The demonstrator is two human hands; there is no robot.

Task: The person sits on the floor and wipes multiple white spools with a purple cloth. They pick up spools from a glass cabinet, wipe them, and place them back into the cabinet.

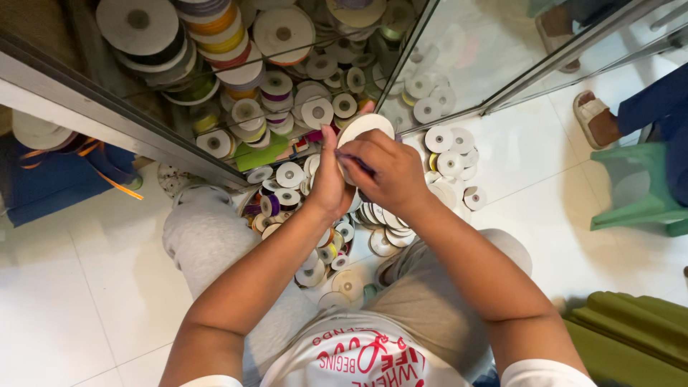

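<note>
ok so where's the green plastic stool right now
In the head view the green plastic stool stands at the far right on the white tiled floor, beside another person's sandalled foot.

You have two hands up, the left hand (328,188) and the right hand (383,172), on one white ribbon spool (364,127). One green plastic stool (634,188) stands right. Loose spools are too many to count.

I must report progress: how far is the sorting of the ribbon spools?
Done: many spools are stacked in the glass cabinet. In hand: the left hand and right hand hold one white spool with purple ribbon. Left: a pile of loose spools lies on the floor.
</note>
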